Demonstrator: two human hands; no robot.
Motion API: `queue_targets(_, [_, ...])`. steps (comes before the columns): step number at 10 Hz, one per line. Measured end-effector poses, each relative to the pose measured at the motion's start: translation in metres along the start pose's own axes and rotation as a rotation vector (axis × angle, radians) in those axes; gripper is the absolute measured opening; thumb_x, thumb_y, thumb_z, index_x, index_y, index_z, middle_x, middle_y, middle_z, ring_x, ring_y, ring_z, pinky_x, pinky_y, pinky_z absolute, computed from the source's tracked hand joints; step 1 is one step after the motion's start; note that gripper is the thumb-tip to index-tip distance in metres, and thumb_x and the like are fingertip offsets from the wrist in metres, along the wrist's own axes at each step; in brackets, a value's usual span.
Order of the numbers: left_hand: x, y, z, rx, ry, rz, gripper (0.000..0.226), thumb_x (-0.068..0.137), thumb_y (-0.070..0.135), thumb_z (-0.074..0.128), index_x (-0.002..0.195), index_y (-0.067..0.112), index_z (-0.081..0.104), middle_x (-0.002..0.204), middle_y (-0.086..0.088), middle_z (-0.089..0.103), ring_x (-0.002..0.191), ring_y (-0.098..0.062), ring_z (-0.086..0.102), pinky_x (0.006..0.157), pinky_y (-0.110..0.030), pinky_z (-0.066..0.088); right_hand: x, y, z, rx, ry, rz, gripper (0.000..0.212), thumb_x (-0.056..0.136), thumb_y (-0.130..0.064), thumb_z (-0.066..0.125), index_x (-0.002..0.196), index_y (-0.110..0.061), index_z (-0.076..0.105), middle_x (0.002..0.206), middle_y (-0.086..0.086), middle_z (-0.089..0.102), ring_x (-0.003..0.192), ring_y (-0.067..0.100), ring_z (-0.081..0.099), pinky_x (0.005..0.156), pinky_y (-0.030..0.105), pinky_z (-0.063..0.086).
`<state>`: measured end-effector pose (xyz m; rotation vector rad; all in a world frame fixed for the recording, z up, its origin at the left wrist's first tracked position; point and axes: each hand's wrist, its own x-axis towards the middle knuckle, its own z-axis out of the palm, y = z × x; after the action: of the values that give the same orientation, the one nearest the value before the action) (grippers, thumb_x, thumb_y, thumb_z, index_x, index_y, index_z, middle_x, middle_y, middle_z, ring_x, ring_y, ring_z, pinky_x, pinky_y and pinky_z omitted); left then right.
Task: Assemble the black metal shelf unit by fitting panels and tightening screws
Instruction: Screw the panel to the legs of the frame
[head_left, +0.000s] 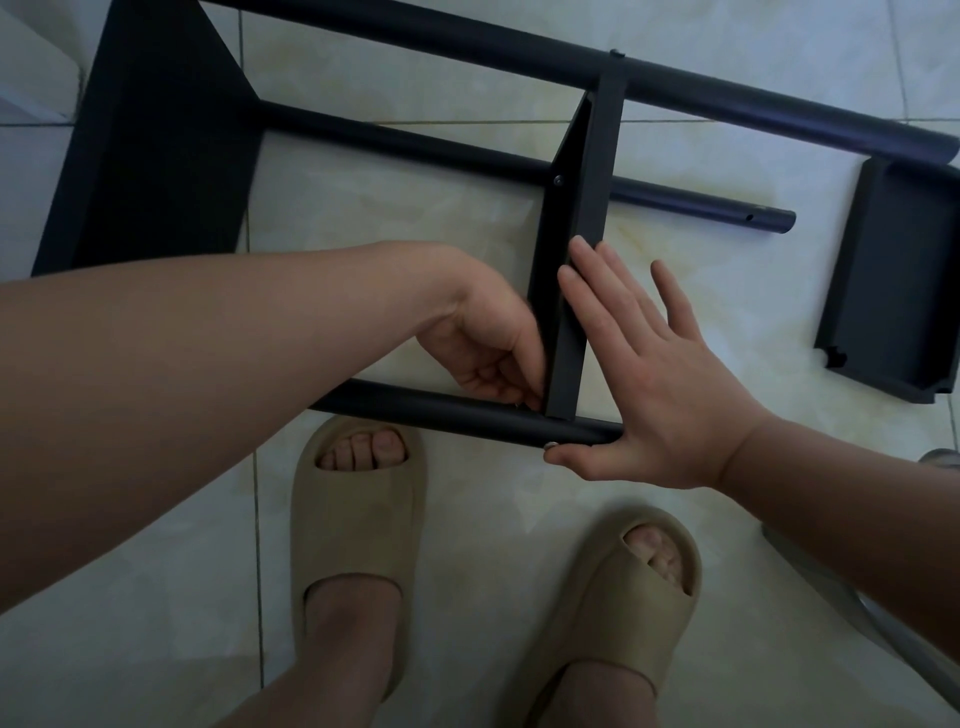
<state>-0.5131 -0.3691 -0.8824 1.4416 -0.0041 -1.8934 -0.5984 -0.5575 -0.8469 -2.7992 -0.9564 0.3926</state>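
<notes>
Right hand (649, 374) presses flat, fingers straight, against the black panel (589, 171) — left hand (488, 343) curls at its joint with the front tube (415, 408); grip unclear.

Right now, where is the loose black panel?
Head view, far right: the loose black panel, on the tiled floor, beside the long tube, past the right hand.
</notes>
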Motion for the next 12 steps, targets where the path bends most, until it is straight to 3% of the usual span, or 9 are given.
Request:
queue_targets(1, [-0.0017,-0.0003,-0.0004,-0.008,-0.017,-0.002,0.035,0.091,0.001,0.058,0.067,0.017,0.078,0.075,0.000,0.071,0.063,-0.008,0.064,0.062,-0.018,0.052,0.0000,0.0002,0.0001,-0.005,0.001,0.002,0.122,0.078,-0.086,0.044,0.161,-0.004,0.008,0.170,0.012,-0.001,0.157,0.028,-0.003,0.123,0.062,0.007])
queue_targets(3, [-0.0007,-0.0029,0.0033,0.097,0.027,-0.008,0.009,0.093,0.014,0.062,0.088,0.018,0.068,0.076,0.005,0.068,0.067,-0.008,0.058,0.066,-0.020,0.044,-0.0001,0.0003,0.0005,-0.004,0.010,0.001,0.122,0.078,-0.085,0.045,0.161,-0.004,0.009,0.170,0.012,0.000,0.157,0.029,-0.001,0.123,0.062,0.007])
queue_targets(4, [-0.0008,-0.0006,0.0015,0.097,0.031,-0.005,0.012,0.092,0.009,0.063,0.085,0.017,0.069,0.073,0.005,0.068,0.064,-0.006,0.057,0.059,-0.015,0.044,-0.0001,0.0006,0.0008,-0.002,0.015,-0.002,0.122,0.078,-0.085,0.045,0.161,-0.004,0.008,0.170,0.012,0.000,0.157,0.029,-0.001,0.123,0.062,0.007])
queue_targets(5, [-0.0028,-0.0009,-0.0001,0.089,0.013,-0.001,0.016,0.091,0.004,0.061,0.087,0.017,0.069,0.076,0.005,0.069,0.067,-0.006,0.057,0.061,-0.016,0.042,0.0000,0.0010,0.0011,-0.002,0.020,-0.004,0.122,0.078,-0.085,0.045,0.161,-0.004,0.009,0.170,0.013,0.000,0.157,0.029,-0.001,0.123,0.062,0.007])
queue_targets(7, [-0.0013,-0.0066,0.0022,0.081,0.011,0.016,0.012,0.092,0.016,0.063,0.085,0.021,0.070,0.079,0.007,0.068,0.070,-0.008,0.059,0.065,-0.020,0.043,0.0000,0.0006,0.0010,-0.003,0.017,-0.005,0.121,0.079,-0.085,0.043,0.161,-0.005,0.008,0.170,0.012,-0.001,0.157,0.029,-0.002,0.123,0.063,0.007])
queue_targets(9, [-0.0004,-0.0048,-0.0003,0.033,0.004,0.015,0.016,0.092,0.005,0.060,0.086,0.016,0.070,0.077,0.003,0.069,0.064,-0.006,0.058,0.064,-0.017,0.044,0.0001,0.0007,-0.0002,-0.005,0.007,-0.001,0.121,0.079,-0.085,0.043,0.162,-0.005,0.007,0.170,0.011,-0.002,0.157,0.028,-0.003,0.123,0.062,0.007])
queue_targets(12, [0.0012,-0.0050,0.0026,0.105,0.056,0.018,0.010,0.092,0.014,0.065,0.085,0.020,0.069,0.076,0.006,0.069,0.065,-0.007,0.057,0.061,-0.017,0.044,0.0000,0.0007,0.0001,0.008,0.012,-0.002,0.121,0.078,-0.084,0.046,0.161,-0.005,0.008,0.170,0.011,-0.001,0.157,0.028,-0.002,0.123,0.062,0.009])
